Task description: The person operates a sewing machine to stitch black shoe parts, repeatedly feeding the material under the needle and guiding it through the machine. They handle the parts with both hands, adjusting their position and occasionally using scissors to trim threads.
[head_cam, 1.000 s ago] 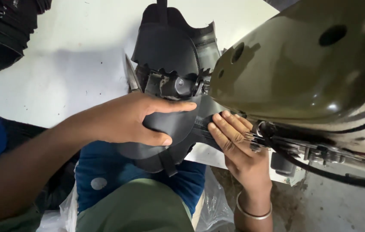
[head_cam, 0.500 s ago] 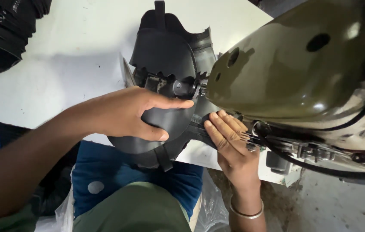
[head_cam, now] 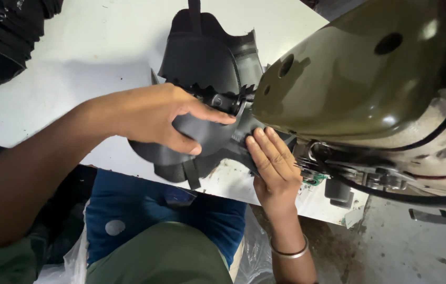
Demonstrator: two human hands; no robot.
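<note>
On the white table, the left hand has its fingers clamped on a black cover. The right hand presses flat, fingers together, against the cover beside a green panel

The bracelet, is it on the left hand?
No, the bracelet sits on the wrist of the right hand, which presses the black part; the left hand wears none.
</note>
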